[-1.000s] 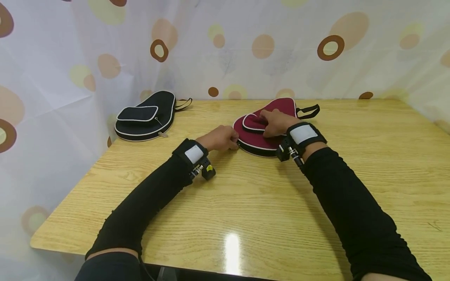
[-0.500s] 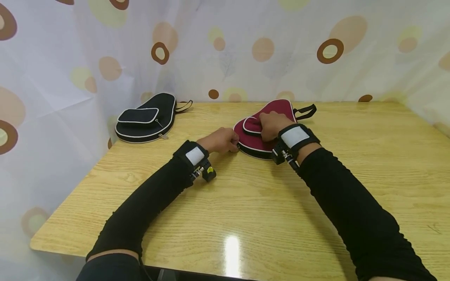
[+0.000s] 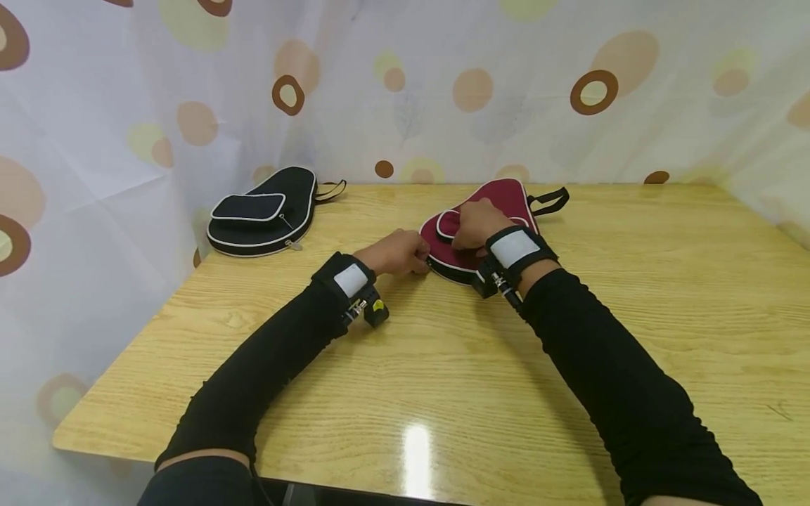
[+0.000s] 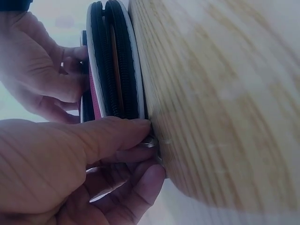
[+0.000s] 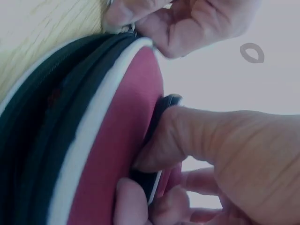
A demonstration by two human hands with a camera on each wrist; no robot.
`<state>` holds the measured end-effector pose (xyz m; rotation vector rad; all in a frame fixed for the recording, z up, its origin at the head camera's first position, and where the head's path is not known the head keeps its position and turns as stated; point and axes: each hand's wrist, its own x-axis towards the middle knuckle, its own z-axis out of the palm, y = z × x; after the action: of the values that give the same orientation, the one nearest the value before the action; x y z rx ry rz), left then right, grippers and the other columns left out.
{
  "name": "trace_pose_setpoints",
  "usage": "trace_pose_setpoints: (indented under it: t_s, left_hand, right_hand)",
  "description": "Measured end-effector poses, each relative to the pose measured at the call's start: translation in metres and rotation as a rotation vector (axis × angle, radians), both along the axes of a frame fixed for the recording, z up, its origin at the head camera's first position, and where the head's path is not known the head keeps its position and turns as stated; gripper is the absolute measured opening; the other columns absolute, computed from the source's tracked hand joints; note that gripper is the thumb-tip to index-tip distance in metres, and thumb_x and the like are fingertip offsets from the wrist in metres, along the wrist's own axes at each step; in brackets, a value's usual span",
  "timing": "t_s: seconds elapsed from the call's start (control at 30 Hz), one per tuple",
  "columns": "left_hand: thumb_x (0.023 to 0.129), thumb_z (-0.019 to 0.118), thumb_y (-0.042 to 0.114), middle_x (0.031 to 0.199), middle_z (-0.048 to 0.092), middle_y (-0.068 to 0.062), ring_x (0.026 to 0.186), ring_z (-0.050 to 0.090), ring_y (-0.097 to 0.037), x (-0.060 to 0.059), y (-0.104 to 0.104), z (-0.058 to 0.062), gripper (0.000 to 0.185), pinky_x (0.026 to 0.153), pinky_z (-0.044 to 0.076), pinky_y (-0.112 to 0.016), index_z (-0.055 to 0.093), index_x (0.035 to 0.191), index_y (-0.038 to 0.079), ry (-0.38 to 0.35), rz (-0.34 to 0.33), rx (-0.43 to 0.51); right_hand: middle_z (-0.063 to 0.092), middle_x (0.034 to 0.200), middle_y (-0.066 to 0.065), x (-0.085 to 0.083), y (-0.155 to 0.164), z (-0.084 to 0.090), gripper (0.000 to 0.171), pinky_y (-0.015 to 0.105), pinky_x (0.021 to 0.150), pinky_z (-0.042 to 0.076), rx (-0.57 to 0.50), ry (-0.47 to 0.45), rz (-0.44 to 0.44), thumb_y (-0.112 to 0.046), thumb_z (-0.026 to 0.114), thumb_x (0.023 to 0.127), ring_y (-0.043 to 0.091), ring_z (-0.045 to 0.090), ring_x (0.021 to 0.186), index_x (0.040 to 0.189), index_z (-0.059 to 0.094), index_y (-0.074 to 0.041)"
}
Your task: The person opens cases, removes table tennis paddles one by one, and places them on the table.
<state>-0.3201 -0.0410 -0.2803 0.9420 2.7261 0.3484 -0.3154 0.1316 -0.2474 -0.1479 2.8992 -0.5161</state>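
A dark red, paddle-shaped zip case (image 3: pixel 500 193) with white piping lies on the table, its front pocket (image 3: pixel 447 223) facing up. At the case's left edge my left hand (image 3: pixel 397 251) pinches the metal zipper pull (image 4: pixel 149 142). Above that hand, in the left wrist view, the zipper teeth (image 4: pixel 123 61) stand parted, with a narrow brownish strip between them. My right hand (image 3: pixel 484 225) grips the raised pocket, thumb on its near side and other fingers curled over it. In the right wrist view the parted side (image 5: pixel 42 103) of the case shows a dark inside.
A black case (image 3: pixel 285 186) of the same shape, with a front pocket and a wrist loop, lies at the table's back left. The red case's black strap (image 3: pixel 549 202) points right. Behind the wooden table (image 3: pixel 354 393) hangs a spotted curtain (image 3: pixel 405 91).
My right hand has moved left along the pocket. The red case's strap end has shifted slightly left. The left hand stays at the zipper pull.
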Motion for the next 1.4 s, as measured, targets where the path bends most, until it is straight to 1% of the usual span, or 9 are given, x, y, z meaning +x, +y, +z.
trace_pose_setpoints:
  t_s: [0.2, 0.27, 0.37, 0.43, 0.5, 0.67, 0.9, 1.07, 1.4]
  left_hand:
    - [0.097, 0.068, 0.013, 0.070, 0.045, 0.002, 0.071, 0.045, -0.014, -0.001, -0.001, 0.001, 0.031, 0.064, 0.032, -0.023, 0.051, 0.071, 0.011, -0.025, 0.021, 0.010]
    - [0.097, 0.068, 0.014, 0.070, 0.045, 0.002, 0.071, 0.045, -0.014, -0.001, -0.002, 0.001, 0.031, 0.064, 0.032, -0.024, 0.052, 0.071, 0.011, -0.033, 0.028, 0.021]
    - [0.098, 0.067, 0.014, 0.070, 0.045, 0.002, 0.071, 0.045, -0.014, 0.000, -0.002, 0.000, 0.031, 0.064, 0.032, -0.024, 0.052, 0.071, 0.011, -0.041, 0.029, 0.029]
    - [0.098, 0.067, 0.014, 0.070, 0.045, 0.002, 0.071, 0.045, -0.014, 0.000, -0.002, 0.001, 0.032, 0.064, 0.032, -0.023, 0.051, 0.071, 0.011, -0.045, 0.027, 0.032]
    - [0.098, 0.067, 0.013, 0.069, 0.045, 0.002, 0.070, 0.045, -0.014, 0.001, -0.002, 0.001, 0.032, 0.064, 0.032, -0.023, 0.050, 0.070, 0.011, -0.047, 0.025, 0.034]
    - [0.097, 0.068, 0.013, 0.069, 0.044, 0.002, 0.070, 0.044, -0.014, 0.001, -0.002, 0.001, 0.033, 0.064, 0.032, -0.023, 0.049, 0.070, 0.011, -0.047, 0.019, 0.041]
    - [0.098, 0.067, 0.012, 0.072, 0.042, 0.001, 0.073, 0.044, -0.014, 0.002, -0.002, -0.001, 0.031, 0.066, 0.031, -0.024, 0.050, 0.072, 0.010, -0.049, 0.011, 0.042]
    - [0.097, 0.067, 0.011, 0.071, 0.042, 0.002, 0.072, 0.043, -0.014, 0.002, -0.002, -0.002, 0.032, 0.066, 0.031, -0.024, 0.050, 0.071, 0.010, -0.042, 0.008, 0.048]
    - [0.098, 0.068, 0.013, 0.073, 0.043, 0.002, 0.072, 0.044, -0.014, 0.002, -0.001, 0.001, 0.031, 0.066, 0.032, -0.023, 0.050, 0.071, 0.011, -0.015, -0.007, 0.036]
  right_hand:
    - [0.053, 0.116, 0.029, 0.000, 0.002, 0.001, 0.035, 0.024, 0.049, 0.053, 0.039, 0.013, 0.042, -0.012, 0.069, 0.087, 0.020, 0.063, 0.057, 0.113, 0.061, 0.009]
    - [0.054, 0.116, 0.028, 0.000, 0.003, 0.001, 0.035, 0.024, 0.050, 0.053, 0.061, 0.023, 0.056, -0.012, 0.069, 0.087, 0.022, 0.064, 0.064, 0.114, 0.061, 0.008]
    - [0.057, 0.114, 0.026, 0.001, 0.004, 0.000, 0.034, 0.024, 0.053, 0.054, 0.085, 0.037, 0.085, -0.014, 0.070, 0.088, 0.029, 0.064, 0.083, 0.113, 0.060, 0.007]
    - [0.057, 0.114, 0.025, 0.003, 0.006, 0.001, 0.035, 0.026, 0.058, 0.054, 0.093, 0.049, 0.111, -0.015, 0.070, 0.089, 0.033, 0.060, 0.096, 0.115, 0.059, 0.006]
    - [0.058, 0.111, 0.023, 0.004, 0.009, 0.001, 0.036, 0.028, 0.064, 0.054, 0.096, 0.053, 0.134, -0.015, 0.070, 0.090, 0.035, 0.058, 0.102, 0.117, 0.058, 0.006]
    - [0.059, 0.110, 0.021, 0.004, 0.016, 0.000, 0.043, 0.036, 0.077, 0.052, 0.098, 0.043, 0.179, -0.014, 0.069, 0.089, 0.033, 0.056, 0.102, 0.126, 0.057, 0.005]
    - [0.055, 0.122, 0.024, 0.002, 0.024, -0.003, 0.050, 0.049, 0.094, 0.045, 0.120, 0.039, 0.233, -0.014, 0.068, 0.090, 0.035, 0.048, 0.113, 0.134, 0.053, 0.004]
    - [0.059, 0.121, 0.023, 0.002, 0.031, -0.003, 0.049, 0.048, 0.094, 0.045, 0.093, 0.066, 0.278, -0.011, 0.067, 0.088, 0.035, 0.052, 0.110, 0.133, 0.055, 0.002]
    - [0.064, 0.112, 0.021, -0.001, 0.045, 0.000, 0.037, 0.042, 0.083, 0.046, 0.053, 0.075, 0.357, -0.006, 0.068, 0.084, 0.030, 0.055, 0.094, 0.120, 0.057, -0.003]
